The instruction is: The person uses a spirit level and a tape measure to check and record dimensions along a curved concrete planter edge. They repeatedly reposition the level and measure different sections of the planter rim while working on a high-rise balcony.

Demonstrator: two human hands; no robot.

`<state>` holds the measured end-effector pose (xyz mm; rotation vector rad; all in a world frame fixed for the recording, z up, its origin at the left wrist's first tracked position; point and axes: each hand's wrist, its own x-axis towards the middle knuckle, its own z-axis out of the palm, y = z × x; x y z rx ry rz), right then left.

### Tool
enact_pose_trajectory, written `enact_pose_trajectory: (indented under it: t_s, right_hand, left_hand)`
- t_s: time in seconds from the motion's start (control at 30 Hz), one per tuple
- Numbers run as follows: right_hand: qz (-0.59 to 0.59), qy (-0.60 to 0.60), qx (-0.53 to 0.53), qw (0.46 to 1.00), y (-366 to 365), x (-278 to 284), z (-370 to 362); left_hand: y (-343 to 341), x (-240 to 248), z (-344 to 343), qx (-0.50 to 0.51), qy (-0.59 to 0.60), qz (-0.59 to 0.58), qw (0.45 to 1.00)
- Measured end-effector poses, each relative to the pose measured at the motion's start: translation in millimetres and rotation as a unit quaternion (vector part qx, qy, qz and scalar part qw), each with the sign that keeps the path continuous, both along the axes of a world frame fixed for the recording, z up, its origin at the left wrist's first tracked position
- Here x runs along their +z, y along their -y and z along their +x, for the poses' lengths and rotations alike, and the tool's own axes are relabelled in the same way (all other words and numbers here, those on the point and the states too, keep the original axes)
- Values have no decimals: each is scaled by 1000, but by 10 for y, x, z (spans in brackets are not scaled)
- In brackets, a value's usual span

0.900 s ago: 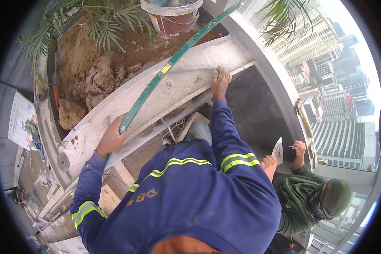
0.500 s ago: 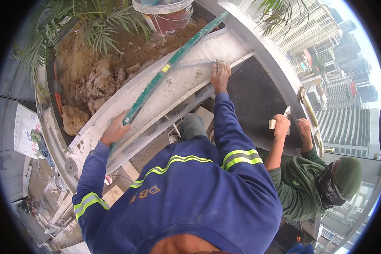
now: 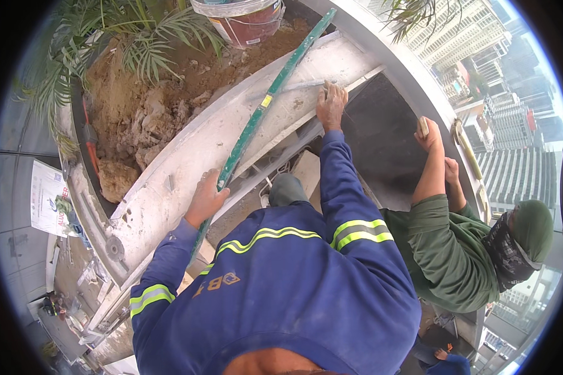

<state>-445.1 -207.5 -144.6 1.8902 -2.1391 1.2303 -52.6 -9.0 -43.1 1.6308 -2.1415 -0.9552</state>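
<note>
Ledge (image 3: 182,164), white and patchy; green bar (image 3: 249,132) slants across it, your left hand (image 3: 207,199) wrapped round the near part. Your right hand (image 3: 331,106) curls over ledge's front edge, grip unclear. Work looks unfinished; remainder untellable. Room along ledge's left stretch; bucket (image 3: 247,28) beyond, co-worker's arm (image 3: 430,167) right.

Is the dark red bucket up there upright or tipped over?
Upright: the bucket stands base-down on the brown soil, its pale rim uppermost, though the picture's edge cuts off its far side.
</note>
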Motion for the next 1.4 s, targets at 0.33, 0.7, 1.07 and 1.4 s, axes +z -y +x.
enact_pose_trajectory:
  t_s: [0.33,0.7,1.07,1.4]
  right_hand:
    - [5,-7,7,1000,-11,-78,-19]
    - [-17,11,26,999,-35,-96,11]
    - [-11,17,14,1000,-33,35,85]
    - [-7,19,0,1000,-42,89,74]
  left_hand:
    - [-84,57,-104,64,-18,26,997]
    - [-311,186,809,246,-134,127,952]
    - [-657,-266,1079,368,-85,85,922]
    - [-530,-418,998,341,36,64,937]
